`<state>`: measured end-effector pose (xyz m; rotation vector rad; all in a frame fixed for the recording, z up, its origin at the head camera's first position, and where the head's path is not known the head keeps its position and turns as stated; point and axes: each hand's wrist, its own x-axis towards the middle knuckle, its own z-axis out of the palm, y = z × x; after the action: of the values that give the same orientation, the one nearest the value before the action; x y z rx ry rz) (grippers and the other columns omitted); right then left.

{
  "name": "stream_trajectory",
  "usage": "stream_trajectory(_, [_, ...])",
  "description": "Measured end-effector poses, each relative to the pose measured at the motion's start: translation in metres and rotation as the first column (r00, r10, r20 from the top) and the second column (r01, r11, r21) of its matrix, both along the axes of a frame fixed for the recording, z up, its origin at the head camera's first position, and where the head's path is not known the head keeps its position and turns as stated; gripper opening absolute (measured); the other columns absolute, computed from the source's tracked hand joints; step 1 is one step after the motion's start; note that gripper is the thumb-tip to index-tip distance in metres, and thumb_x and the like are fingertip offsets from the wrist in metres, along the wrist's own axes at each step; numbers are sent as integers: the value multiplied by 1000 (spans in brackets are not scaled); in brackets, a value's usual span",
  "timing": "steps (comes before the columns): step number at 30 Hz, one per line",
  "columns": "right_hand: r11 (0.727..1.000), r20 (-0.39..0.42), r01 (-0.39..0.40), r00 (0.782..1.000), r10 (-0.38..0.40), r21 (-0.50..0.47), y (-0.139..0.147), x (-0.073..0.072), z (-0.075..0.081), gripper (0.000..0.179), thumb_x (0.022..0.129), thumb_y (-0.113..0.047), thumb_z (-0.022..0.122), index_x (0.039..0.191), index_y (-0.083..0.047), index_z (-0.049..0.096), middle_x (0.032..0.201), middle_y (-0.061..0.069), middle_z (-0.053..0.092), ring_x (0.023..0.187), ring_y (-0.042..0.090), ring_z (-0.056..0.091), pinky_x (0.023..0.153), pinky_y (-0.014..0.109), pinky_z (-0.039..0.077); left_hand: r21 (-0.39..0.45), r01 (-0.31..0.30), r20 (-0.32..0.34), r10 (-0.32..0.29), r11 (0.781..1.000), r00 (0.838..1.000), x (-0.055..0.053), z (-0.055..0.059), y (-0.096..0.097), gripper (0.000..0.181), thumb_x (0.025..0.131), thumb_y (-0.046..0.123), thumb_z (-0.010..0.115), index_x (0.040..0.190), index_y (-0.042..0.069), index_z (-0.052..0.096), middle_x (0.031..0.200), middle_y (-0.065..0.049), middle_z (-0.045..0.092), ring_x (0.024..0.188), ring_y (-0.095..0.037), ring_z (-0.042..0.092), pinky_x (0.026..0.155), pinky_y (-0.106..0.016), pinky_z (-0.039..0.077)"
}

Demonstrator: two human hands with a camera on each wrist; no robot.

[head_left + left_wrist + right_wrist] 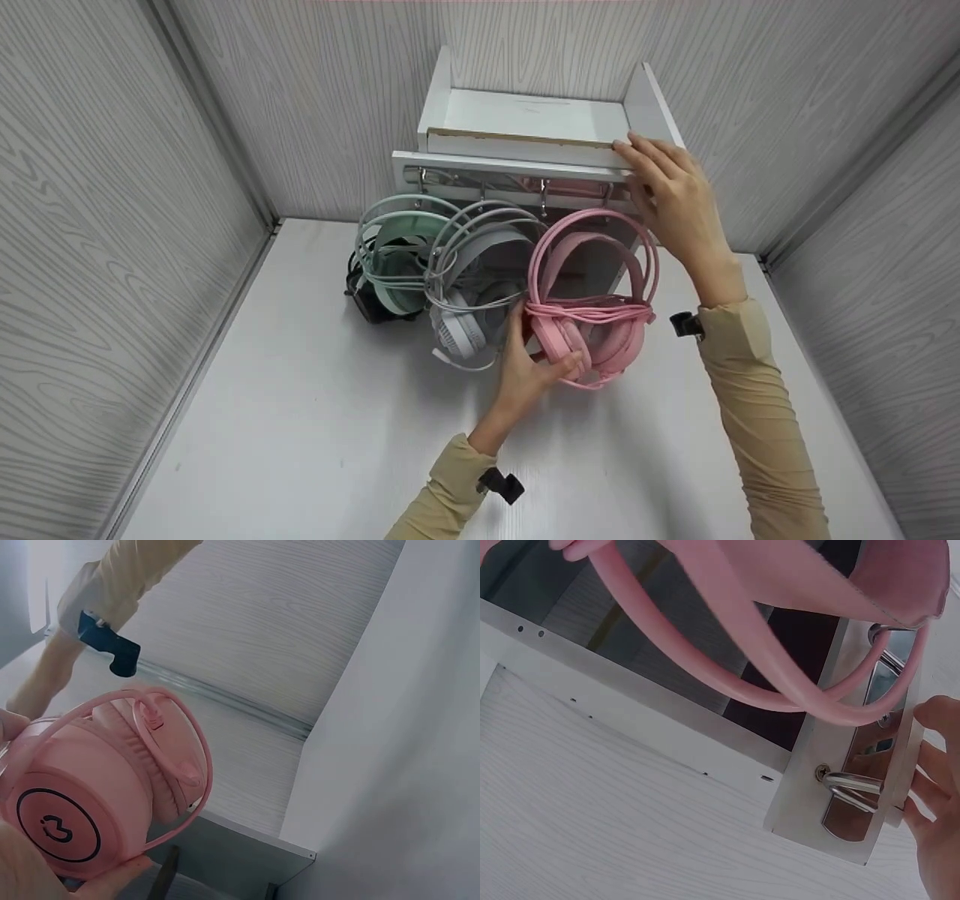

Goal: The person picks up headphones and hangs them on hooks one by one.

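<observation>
My left hand [525,375] grips an ear cup of the pink headphones [559,341], thumb over the near side and fingers behind. In the left wrist view, the cup [82,802] shows a black ring logo. Pink cord is bundled across the headphones below the headband. In the right wrist view the doubled pink headband [780,682] loops at a metal hook [889,656] of the white hook rack [510,165]. My right hand [679,199] holds the right end of this rack, fingers over its top edge. Another hook [851,787] there holds nothing.
Grey headphones [461,334] with a microphone boom hang left of the pink pair. Beyond them are mint-green headphones [409,214] and a black pair [367,304]. A white shelf [536,112] stands behind the rack. Wood-grain panels [97,225] enclose the white tabletop [300,420].
</observation>
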<state>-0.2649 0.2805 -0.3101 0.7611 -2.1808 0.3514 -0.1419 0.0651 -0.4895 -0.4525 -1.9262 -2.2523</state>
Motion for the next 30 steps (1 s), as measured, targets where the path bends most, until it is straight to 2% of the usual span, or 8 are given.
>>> stream_trajectory(4, [1000, -1, -7, 1000, 7, -16, 0, 0, 0, 45, 99, -3, 62, 142, -15, 60, 143, 11, 59, 129, 35, 54, 109, 52, 40, -31, -36, -20, 36, 999, 999, 2, -2, 4, 114, 71, 40, 91, 158, 11, 23, 156, -14, 35, 137, -30, 44, 101, -48, 50])
stream_trajectory(7, [1000, -3, -4, 1000, 4, -12, -1, 0, 0, 44, 100, -3, 62, 143, -14, 60, 144, 12, 59, 129, 35, 54, 109, 52, 39, -102, -85, -23, 83, 991, 996, 4, -3, 9, 114, 70, 31, 93, 158, 13, 23, 157, -11, 35, 136, -27, 44, 105, -46, 47])
stream_trajectory(9, [1000, 0, -6, 1000, 6, -11, -1, 0, 0, 44, 100, -4, 62, 143, -14, 59, 144, 12, 59, 129, 35, 53, 110, 52, 39, -160, -137, -48, 131, 977, 990, 6, -4, 12, 114, 68, 29, 93, 158, 14, 24, 156, -10, 37, 136, -26, 45, 107, -47, 45])
stream_trajectory(12, [1000, -1, -4, 1000, 4, -3, -1, 0, -1, 44, 100, -4, 61, 143, -13, 59, 144, 12, 58, 130, 35, 53, 110, 52, 39, -254, -247, -122, 223, 935, 967, 8, -3, 14, 114, 66, 31, 95, 156, 13, 27, 154, -11, 42, 135, -26, 48, 108, -50, 44])
stream_trajectory(16, [1000, -1, 4, 1000, -4, -12, 1, 0, -1, 45, 99, -3, 62, 143, -14, 59, 144, 12, 59, 129, 35, 53, 110, 52, 39, -356, -377, -233, 310, 855, 922, 10, -1, 17, 115, 62, 36, 97, 154, 12, 32, 150, -9, 47, 133, -27, 51, 107, -49, 44])
stream_trajectory(24, [1000, 8, 21, 1000, -22, 14, 1, 1, 0, 44, 101, -4, 59, 144, -12, 58, 144, 13, 58, 130, 35, 53, 110, 53, 39, -465, -503, -347, 373, 729, 861, 10, -6, 25, 116, 60, 52, 95, 152, 14, 34, 143, -8, 51, 131, -25, 50, 106, -46, 46])
stream_trajectory(27, [1000, 5, 11, 1000, -12, 10, 0, 0, 0, 44, 101, -4, 59, 144, -12, 58, 144, 14, 58, 130, 35, 53, 110, 53, 39, -473, -533, -379, 383, 702, 842, 7, -9, 26, 113, 62, 51, 94, 151, 13, 36, 143, -7, 51, 130, -26, 49, 105, -46, 46])
stream_trajectory(30, [1000, 2, 7, 1000, -7, 2, -1, 0, -1, 45, 100, -3, 60, 144, -12, 58, 144, 14, 58, 130, 36, 53, 111, 52, 38, -471, -546, -395, 387, 693, 833, 5, -10, 27, 111, 61, 51, 94, 149, 12, 39, 141, -6, 52, 128, -26, 48, 103, -45, 46])
